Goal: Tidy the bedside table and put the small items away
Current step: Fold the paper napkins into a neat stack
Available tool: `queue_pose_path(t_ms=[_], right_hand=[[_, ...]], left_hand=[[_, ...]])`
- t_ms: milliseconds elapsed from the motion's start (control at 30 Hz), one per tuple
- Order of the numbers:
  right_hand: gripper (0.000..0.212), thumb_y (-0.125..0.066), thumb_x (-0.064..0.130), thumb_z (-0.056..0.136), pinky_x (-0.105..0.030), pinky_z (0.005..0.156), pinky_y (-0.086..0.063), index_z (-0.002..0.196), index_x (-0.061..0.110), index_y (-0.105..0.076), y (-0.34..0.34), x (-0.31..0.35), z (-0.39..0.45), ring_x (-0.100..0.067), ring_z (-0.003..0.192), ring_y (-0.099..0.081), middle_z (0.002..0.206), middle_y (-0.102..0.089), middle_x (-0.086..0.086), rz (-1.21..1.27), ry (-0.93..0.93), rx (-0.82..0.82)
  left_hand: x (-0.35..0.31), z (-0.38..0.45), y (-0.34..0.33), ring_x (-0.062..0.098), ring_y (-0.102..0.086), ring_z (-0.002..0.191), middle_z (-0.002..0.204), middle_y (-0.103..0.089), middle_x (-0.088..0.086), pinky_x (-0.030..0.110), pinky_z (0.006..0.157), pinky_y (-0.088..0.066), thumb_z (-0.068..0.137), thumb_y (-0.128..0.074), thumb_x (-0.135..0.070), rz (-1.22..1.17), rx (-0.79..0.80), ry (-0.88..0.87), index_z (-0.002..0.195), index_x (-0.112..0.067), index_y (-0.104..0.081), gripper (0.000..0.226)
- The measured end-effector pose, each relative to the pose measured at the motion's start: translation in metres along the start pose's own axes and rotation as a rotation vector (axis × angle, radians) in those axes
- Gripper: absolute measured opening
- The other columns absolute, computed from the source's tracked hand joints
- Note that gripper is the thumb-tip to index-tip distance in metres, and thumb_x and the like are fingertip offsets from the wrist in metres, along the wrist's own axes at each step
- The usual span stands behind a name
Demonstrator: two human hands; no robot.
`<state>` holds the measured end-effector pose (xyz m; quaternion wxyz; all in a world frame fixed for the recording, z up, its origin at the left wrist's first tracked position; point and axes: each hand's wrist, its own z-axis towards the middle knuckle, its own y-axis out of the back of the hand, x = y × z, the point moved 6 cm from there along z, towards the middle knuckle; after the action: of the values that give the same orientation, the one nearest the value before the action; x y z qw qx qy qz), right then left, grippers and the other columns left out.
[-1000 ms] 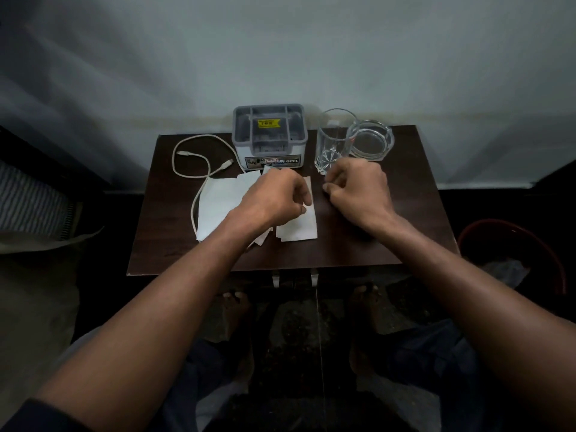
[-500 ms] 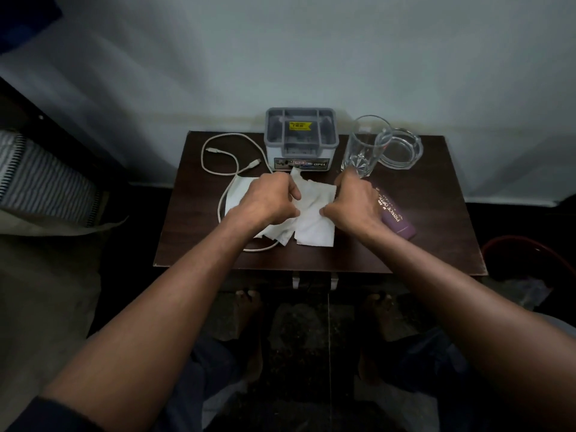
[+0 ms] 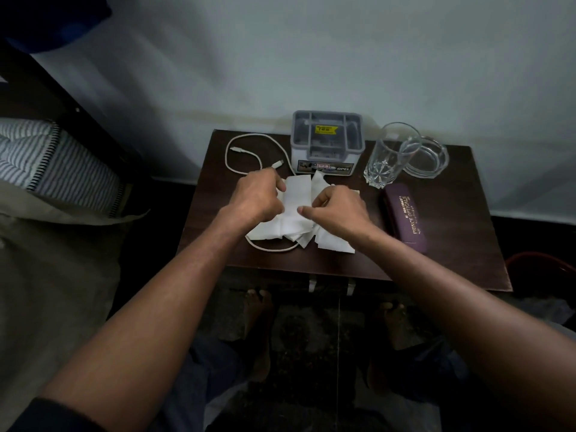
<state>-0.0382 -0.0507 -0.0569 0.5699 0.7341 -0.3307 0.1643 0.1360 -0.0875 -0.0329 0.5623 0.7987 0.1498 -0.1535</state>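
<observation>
At the far left of the frame lies a striped pillow [image 3: 53, 160] on a bed. The dark table [image 3: 461, 244] fills the middle of the frame against a pale wall. On its upper left corner a white cable [image 3: 249, 151] loops, one end running down under the tissues [image 3: 296, 213] and showing again below them. The left hand [image 3: 255, 198] sits at the centre, fingers curled round the left edge of the crumpled white tissues. Just right of it the right hand [image 3: 339, 210] pinches the tissues between thumb and bent fingers, so the pile is gathered between both hands in the middle of the table. Above the hands, at the table's back edge, stands a grey organizer [image 3: 327, 141] with open compartments. Right of that stands a glass [image 3: 389, 154], touching or just in front of a clear ashtray [image 3: 430, 160]. Below these, right of the right hand, lies a purple case [image 3: 405, 216] with gold lettering.
</observation>
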Motion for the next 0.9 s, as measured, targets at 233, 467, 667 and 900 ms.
queue_pose_path(t_ms=[233, 467, 667, 900], right_hand=[[0.014, -0.084, 0.023, 0.084, -0.032, 0.060, -0.045, 0.078, 0.018, -0.072, -0.011, 0.009, 0.000, -0.015, 0.071, -0.064, 0.071, -0.067, 0.004, 0.218, 0.013, 0.006], [0.028, -0.067, 0.006, 0.093, -0.022, 0.052, -0.044, 0.078, 0.022, -0.084, -0.026, 0.035, -0.012, -0.012, 0.068, -0.061, 0.089, -0.076, -0.006, 0.562, 0.030, 0.422], [0.027, -0.060, -0.006, 0.090, -0.025, 0.057, -0.054, 0.100, 0.009, -0.081, -0.020, 0.019, 0.000, -0.018, 0.077, -0.074, 0.099, -0.082, -0.013, 0.509, -0.042, 0.237], [0.015, -0.066, 0.006, 0.097, -0.022, 0.043, -0.043, 0.109, -0.001, -0.069, -0.034, 0.019, 0.006, -0.017, 0.051, -0.066, 0.084, -0.082, -0.015, 0.659, -0.185, 0.298]], left_hand=[[0.002, 0.003, 0.001, 0.030, -0.069, 0.118, 0.124, -0.074, 0.009, 0.037, 0.091, -0.053, 0.102, -0.063, -0.048, -0.151, 0.026, 0.054, 0.136, -0.018, -0.061, 0.045], [0.006, 0.004, 0.004, 0.024, -0.073, 0.099, 0.103, -0.071, 0.000, 0.032, 0.073, -0.056, 0.093, -0.068, -0.054, -0.280, 0.013, 0.160, 0.120, -0.016, -0.063, 0.047], [0.018, 0.004, 0.005, 0.031, -0.065, 0.122, 0.130, -0.069, 0.007, 0.034, 0.080, -0.044, 0.090, -0.073, -0.022, -0.123, -0.020, 0.169, 0.134, -0.018, -0.063, 0.045], [0.009, -0.009, 0.016, 0.035, -0.064, 0.124, 0.139, -0.056, 0.014, 0.042, 0.086, -0.054, 0.079, -0.090, -0.016, 0.252, -0.234, 0.078, 0.139, -0.012, -0.050, 0.073]])
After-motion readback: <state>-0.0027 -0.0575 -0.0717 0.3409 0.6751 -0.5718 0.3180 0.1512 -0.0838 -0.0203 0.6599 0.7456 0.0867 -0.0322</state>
